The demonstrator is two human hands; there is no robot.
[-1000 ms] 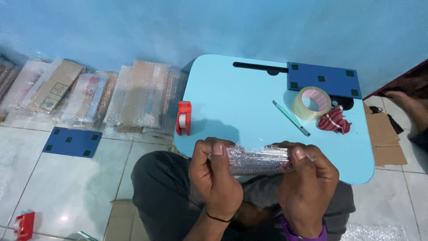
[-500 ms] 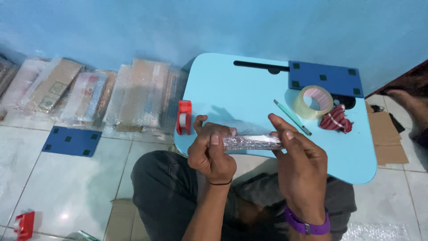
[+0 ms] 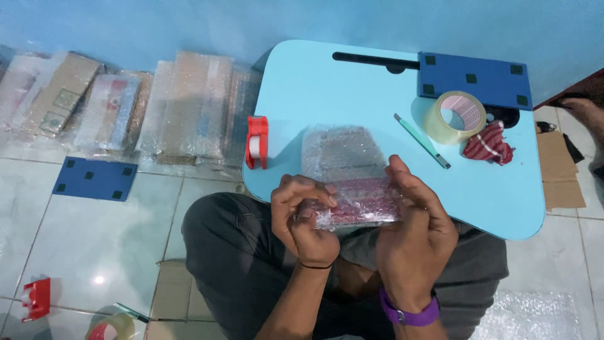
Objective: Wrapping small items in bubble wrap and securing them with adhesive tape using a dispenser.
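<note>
My left hand (image 3: pixel 305 217) and my right hand (image 3: pixel 418 233) both grip a small reddish item wrapped in bubble wrap (image 3: pixel 362 203) at the near edge of a light blue lap table (image 3: pixel 327 88). A loose flap of the bubble wrap (image 3: pixel 343 152) lies spread flat on the table just beyond my fingers. My left thumb and fingers pinch the packet's left end; my right fingers press its right end.
On the table: a red tape dispenser (image 3: pixel 257 141) at the left edge, a teal pen (image 3: pixel 421 141), a clear tape roll (image 3: pixel 454 116), a red striped cloth (image 3: pixel 488 144), a dark blue board (image 3: pixel 475 80). Bubble-wrapped packages (image 3: pixel 126 104) line the wall. Another person's foot (image 3: pixel 582 110) is at right.
The rolled packet has been brought down onto the table's near edge and its bubble wrap has unrolled, with a flap now spread on the table. Both hands kept hold of it.
</note>
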